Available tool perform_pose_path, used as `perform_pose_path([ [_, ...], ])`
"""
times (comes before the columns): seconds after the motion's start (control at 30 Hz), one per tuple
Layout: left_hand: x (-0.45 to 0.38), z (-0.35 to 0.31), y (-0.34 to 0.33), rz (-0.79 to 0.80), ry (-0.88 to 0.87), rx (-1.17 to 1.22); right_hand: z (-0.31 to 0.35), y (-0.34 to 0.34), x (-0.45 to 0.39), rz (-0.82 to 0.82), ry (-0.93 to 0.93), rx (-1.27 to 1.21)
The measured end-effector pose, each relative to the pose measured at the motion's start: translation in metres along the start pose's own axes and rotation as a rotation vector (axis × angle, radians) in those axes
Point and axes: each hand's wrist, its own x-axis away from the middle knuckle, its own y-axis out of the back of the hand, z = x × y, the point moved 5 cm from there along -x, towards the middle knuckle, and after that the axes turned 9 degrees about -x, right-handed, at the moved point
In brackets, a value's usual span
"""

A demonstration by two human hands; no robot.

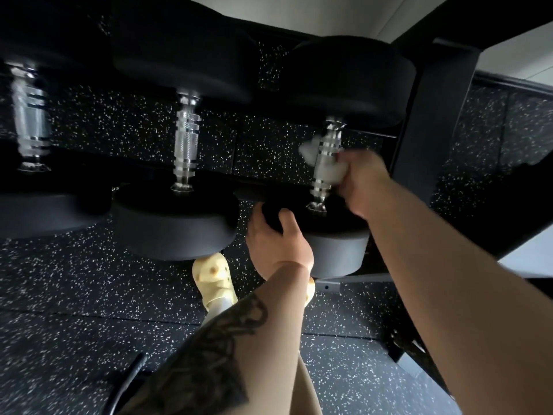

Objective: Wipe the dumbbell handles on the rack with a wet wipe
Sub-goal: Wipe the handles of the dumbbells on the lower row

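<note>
Right at the far end of the rack (pixel 431 121), the person's right hand (pixel 363 182) is wrapped around the shiny handle (pixel 324 163) of the last dumbbell (pixel 335 250), with a white wet wipe (pixel 311 152) bunched between the fingers and the metal. Bits of the wipe stick out on the side of the handle away from that hand, and it's pretty blurry there. Just below and to the left of it, the left hand (pixel 278 244) curls over the edge of the same dumbbell's near weight, fingers hooked onto the top face, thumb side against the rim. So both hands are clamped on the one dumbbell, close to each other but not touching.

Further left of the left hand sits a second dumbbell (pixel 176 223) with its bare handle (pixel 186 145), and past that a third handle (pixel 30 115), smeared by blur. Under the left wrist a pale yellow shoe (pixel 209 274) peeks out on the speckled black floor (pixel 74 280). The left forearm has a dark tattoo (pixel 215 348).
</note>
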Motion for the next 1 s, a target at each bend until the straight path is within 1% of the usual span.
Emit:
perform_pose_path([
  [0.03,0.000,0.000,0.000,0.005,0.002,-0.002,0.008,0.001,-0.010,-0.035,-0.012,-0.228],
  [0.07,0.000,-0.001,0.000,0.009,0.001,-0.004,0.012,0.001,-0.019,-0.054,-0.023,-0.371],
  [0.13,0.001,-0.003,0.001,0.011,-0.003,-0.009,0.013,-0.003,-0.019,-0.038,-0.028,-0.415],
  [0.2,0.001,-0.002,0.002,0.014,-0.002,-0.009,-0.004,0.000,-0.017,-0.051,-0.019,-0.292],
  [0.27,0.002,-0.003,0.002,0.015,-0.009,-0.002,-0.024,0.008,-0.018,-0.062,-0.054,-0.095],
  [0.33,0.002,-0.003,0.002,0.011,-0.007,-0.008,-0.024,0.010,-0.013,-0.069,-0.069,0.037],
  [0.37,0.003,-0.003,0.002,0.013,-0.004,-0.011,-0.014,0.008,-0.006,-0.107,-0.012,0.055],
  [0.43,0.002,-0.004,0.003,0.015,-0.001,-0.011,0.003,0.003,0.005,-0.151,0.161,0.016],
  [0.47,0.002,-0.005,0.004,0.017,0.004,-0.015,0.005,0.000,0.013,-0.166,0.200,0.051],
  [0.53,0.003,-0.007,0.005,0.036,0.007,-0.043,-0.008,0.005,0.026,-0.204,0.210,0.292],
  [0.57,0.004,-0.009,0.006,0.051,-0.006,-0.063,-0.019,0.007,0.031,-0.184,0.208,0.489],
  [0.63,0.004,-0.013,0.009,0.112,-0.044,-0.134,-0.040,0.011,0.039,-0.041,0.153,0.998],
  [0.67,0.003,-0.014,0.011,0.167,-0.069,-0.196,-0.046,0.011,0.043,0.022,0.146,1.203],
  [0.7,0.001,-0.016,0.013,0.234,-0.103,-0.253,-0.045,0.009,0.049,0.051,0.168,1.356],
  [0.77,-0.001,-0.020,0.025,0.357,-0.178,-0.338,-0.034,0.000,0.065,0.016,0.163,1.423],
  [0.83,-0.002,-0.027,0.050,0.386,-0.302,-0.424,-0.024,-0.019,0.083,-0.049,0.182,1.535],
  [0.87,-0.003,-0.032,0.067,0.356,-0.379,-0.449,-0.022,-0.033,0.092,-0.044,0.231,1.603],
  [0.93,-0.008,-0.042,0.103,0.249,-0.508,-0.432,-0.021,-0.060,0.106,0.017,0.372,1.688],
  [1.0,-0.020,-0.048,0.137,0.111,-0.589,-0.422,-0.024,-0.075,0.116,0.081,0.500,1.667],
])
